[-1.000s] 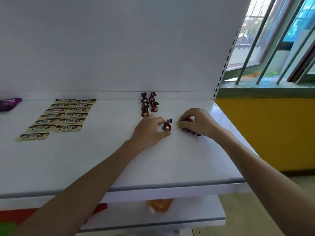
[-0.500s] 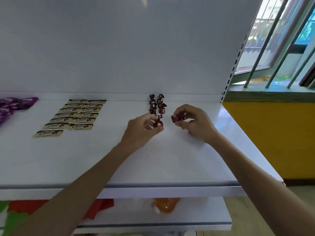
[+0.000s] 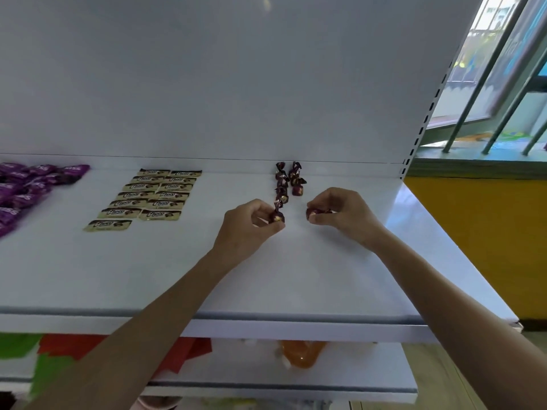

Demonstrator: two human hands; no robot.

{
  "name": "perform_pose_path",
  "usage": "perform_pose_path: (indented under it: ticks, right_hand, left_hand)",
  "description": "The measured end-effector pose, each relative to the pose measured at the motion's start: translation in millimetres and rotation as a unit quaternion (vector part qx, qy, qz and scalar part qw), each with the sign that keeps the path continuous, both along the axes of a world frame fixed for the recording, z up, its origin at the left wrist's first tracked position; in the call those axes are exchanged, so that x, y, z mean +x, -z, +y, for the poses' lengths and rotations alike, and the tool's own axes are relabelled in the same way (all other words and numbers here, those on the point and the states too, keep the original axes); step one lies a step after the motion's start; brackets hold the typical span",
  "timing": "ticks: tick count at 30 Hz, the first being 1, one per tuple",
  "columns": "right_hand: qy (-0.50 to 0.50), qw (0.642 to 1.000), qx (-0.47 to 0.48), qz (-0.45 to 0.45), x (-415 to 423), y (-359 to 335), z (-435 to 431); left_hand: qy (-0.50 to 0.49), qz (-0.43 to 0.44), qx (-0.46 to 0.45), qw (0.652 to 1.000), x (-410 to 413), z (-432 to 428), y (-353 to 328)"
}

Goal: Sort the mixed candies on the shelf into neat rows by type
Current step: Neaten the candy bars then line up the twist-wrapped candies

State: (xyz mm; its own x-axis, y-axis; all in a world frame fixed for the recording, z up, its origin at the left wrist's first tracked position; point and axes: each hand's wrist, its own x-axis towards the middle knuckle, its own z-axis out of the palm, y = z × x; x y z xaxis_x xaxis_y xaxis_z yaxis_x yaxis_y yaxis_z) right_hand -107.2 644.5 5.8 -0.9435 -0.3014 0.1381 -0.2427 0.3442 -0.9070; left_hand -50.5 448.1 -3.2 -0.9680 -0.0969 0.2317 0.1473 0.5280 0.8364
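On the white shelf, my left hand pinches a dark maroon twist-wrapped candy at the near end of the left of two short rows of the same candies near the back wall. My right hand grips more maroon candy in its curled fingers, just right of those rows. Two neat rows of cream Choco bars lie to the left. A loose pile of purple wrapped candies sits at the far left.
The shelf's back panel rises right behind the rows. A lower shelf holds an orange packet and red and green packs. A barred window and yellow wall are to the right.
My left hand has carried its maroon candy back and left to the near end of the left row. My right hand has lifted its candy off the shelf toward the rows.
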Motion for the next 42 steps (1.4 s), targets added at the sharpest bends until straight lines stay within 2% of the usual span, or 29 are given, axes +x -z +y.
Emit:
perform_pose_path:
  ticks: [8, 12, 17, 23, 36, 42]
  right_hand:
    - [0.010, 0.986, 0.161, 0.031, -13, 3, -3]
    - [0.046, 0.989, 0.141, 0.021, -24, 6, -13]
    - [0.050, 0.985, 0.166, 0.025, -39, 3, -20]
    - [0.044, 0.982, 0.177, 0.048, -56, 4, -27]
    - [0.046, 0.982, 0.178, 0.037, -60, 5, -29]
    - [0.116, 0.980, 0.118, 0.108, -52, -10, -9]
  left_hand:
    - [-0.007, -0.028, -0.023, 0.999, -17, 2, 7]
    - [-0.005, -0.034, -0.049, 0.998, -27, 1, 11]
    - [-0.006, -0.033, -0.082, 0.996, -42, 1, 12]
    - [-0.003, -0.049, -0.077, 0.996, -57, -1, 11]
    - [0.009, -0.062, -0.072, 0.995, -61, -6, 11]
    - [-0.018, -0.032, -0.042, 0.998, -47, -14, 8]
